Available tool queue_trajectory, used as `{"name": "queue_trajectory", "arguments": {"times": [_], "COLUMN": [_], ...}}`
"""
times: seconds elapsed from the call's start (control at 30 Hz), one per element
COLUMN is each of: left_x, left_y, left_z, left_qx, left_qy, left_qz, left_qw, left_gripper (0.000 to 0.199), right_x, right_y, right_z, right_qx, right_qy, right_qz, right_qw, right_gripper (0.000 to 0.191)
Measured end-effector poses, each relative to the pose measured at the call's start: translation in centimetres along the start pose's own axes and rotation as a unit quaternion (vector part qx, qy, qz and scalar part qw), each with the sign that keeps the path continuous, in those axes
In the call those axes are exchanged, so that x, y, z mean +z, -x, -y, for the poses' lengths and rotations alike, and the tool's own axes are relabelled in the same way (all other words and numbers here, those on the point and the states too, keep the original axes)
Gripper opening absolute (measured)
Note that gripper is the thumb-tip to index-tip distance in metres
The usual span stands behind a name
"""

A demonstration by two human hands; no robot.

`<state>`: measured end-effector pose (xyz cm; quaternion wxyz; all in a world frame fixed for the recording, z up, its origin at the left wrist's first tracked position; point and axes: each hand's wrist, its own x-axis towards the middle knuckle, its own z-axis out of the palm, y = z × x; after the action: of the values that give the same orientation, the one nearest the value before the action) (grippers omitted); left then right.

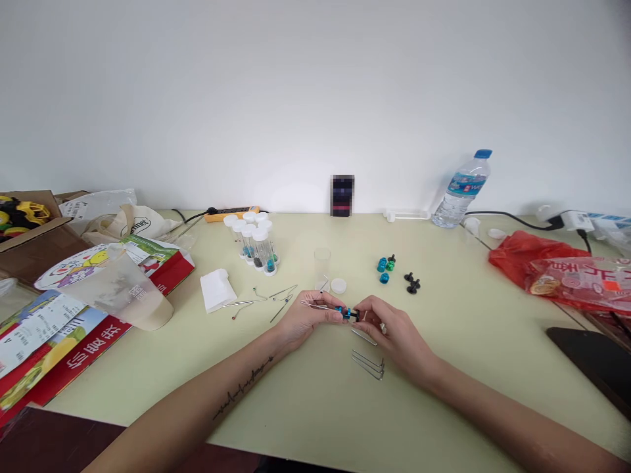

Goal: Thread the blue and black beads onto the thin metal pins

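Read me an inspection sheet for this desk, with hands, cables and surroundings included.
Surface: pale green tabletop.
Work things: small blue-and-black piece in hand; bent metal rods, capped tubes, blue and green pieces on the tabletop.
Clutter: cup and red packaging at left, red plastic bag at right.
Hands: left hand and right hand both pinch the small blue-and-black piece.
Cables: black cable at right rear, reaching white adapter.
Surroundings: white wall; water bottle near it.

We're riding on the person's head here, one camera facing forward and tipping down over the counter [296,401]! It's a wide view: cardboard box [37,243] at the left edge, dark phone [589,364] at the right, wall [246,98] filling the top. Left hand [308,318] and right hand [394,332] meet near, just below centre.
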<state>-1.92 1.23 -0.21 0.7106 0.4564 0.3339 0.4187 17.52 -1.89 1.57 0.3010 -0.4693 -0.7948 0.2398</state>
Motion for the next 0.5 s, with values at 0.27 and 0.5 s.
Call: {"name": "queue_trajectory", "arguments": {"times": [0.27,0.5], "left_x": [0.09,0.24], "left_y": [0.15,0.18], "left_z": [-0.17,-0.17], "left_qx": [0.006,0.0], "left_qy": [-0.009,-0.01], "left_qz": [0.006,0.015], "left_qw": [1.0,1.0], "left_gripper": [0.029,0.029], "right_x": [0.02,0.05], "right_y": [-0.04,0.02], "right_z": [-0.15,-0.26], "right_qx": [-0.003,-0.007], "right_qy": [0.008,0.018], "right_qz": [0.014,0.041], "right_qw": [1.0,0.999], "right_gripper": [0.023,0.037]}}
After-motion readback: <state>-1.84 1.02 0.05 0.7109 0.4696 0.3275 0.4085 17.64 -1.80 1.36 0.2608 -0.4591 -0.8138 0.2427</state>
